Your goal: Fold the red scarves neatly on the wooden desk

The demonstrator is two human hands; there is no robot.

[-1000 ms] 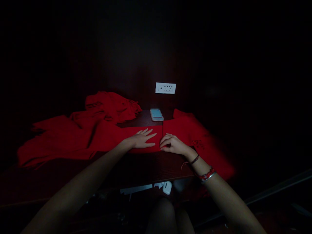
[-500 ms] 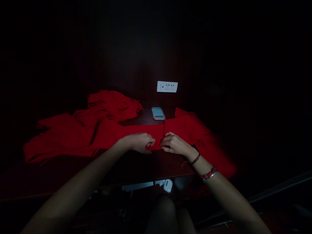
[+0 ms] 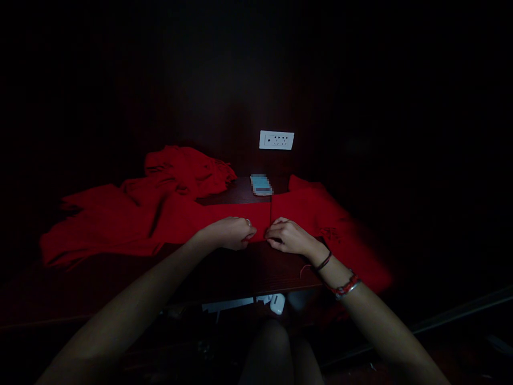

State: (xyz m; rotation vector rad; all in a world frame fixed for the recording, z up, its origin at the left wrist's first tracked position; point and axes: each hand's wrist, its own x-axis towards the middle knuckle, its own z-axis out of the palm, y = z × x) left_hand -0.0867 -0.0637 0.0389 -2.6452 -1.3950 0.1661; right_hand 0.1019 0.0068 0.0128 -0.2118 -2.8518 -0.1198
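Observation:
A red fringed scarf (image 3: 224, 210) lies across the dark table, with a folded layer (image 3: 298, 206) ending in a straight edge near the middle. My left hand (image 3: 236, 233) is closed at the near edge of the scarf, its fingertips pinching the cloth. Just right of it, my right hand (image 3: 289, 236) has its curled fingers on the near corner of the folded layer. A small gap of red cloth separates the two hands. The palms and part of the fingertips are hidden.
Behind the scarf lies a pixelated pale blue item (image 3: 261, 184). A white socket panel (image 3: 276, 140) is on the dark wall. Bunched red cloth (image 3: 184, 168) fills the back left. Below the table edge sits a small white case (image 3: 277, 303) beside white paper (image 3: 228, 305).
My left fingers have curled inward and closed on the scarf's near edge. My right hand stays at the fold. The whole view has shifted slightly.

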